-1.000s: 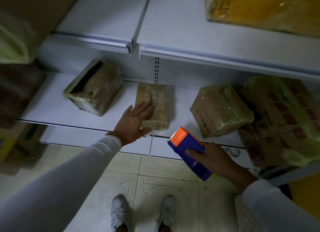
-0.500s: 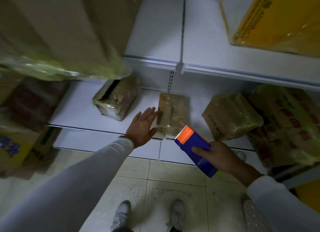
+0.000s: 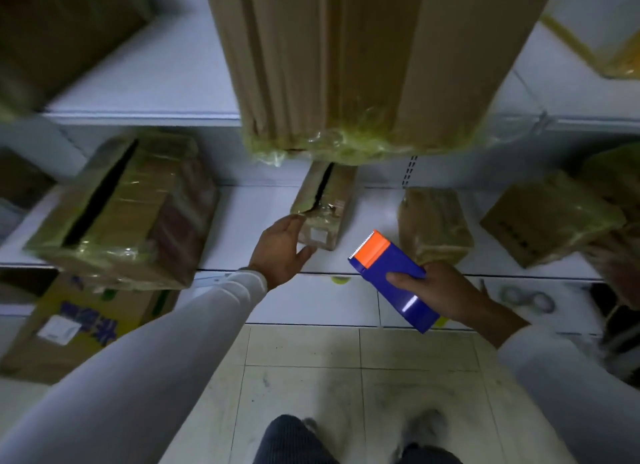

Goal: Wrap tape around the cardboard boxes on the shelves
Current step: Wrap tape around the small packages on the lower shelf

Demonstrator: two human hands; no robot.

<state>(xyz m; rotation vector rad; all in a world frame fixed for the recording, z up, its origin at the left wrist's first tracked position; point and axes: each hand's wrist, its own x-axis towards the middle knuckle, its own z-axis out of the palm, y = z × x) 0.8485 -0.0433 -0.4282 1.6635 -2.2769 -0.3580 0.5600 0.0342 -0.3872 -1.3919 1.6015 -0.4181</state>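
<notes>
A tall cardboard carton wrapped in yellowish film overhangs the upper shelf and blocks my view of the back of the lower shelf. On that lower shelf, a big taped box with a dark open slit along its top sits at the left end, reaching the front edge. A small narrow box, its top seam split, lies mid-shelf, with a flat wrapped box just to its right and another box toward the right end. I cannot see inside any of them. My left hand is at the near end of the small narrow box, fingers curled on its corner and thumb underneath. My right hand grips the blue tape dispenser with its orange head, fingers wrapped around the body, held in front of the shelf edge. Tape rolls lie on the bottom shelf at the right. A second ago my left hand lay flat by the wrapped box; it has since shifted one box to the left.
</notes>
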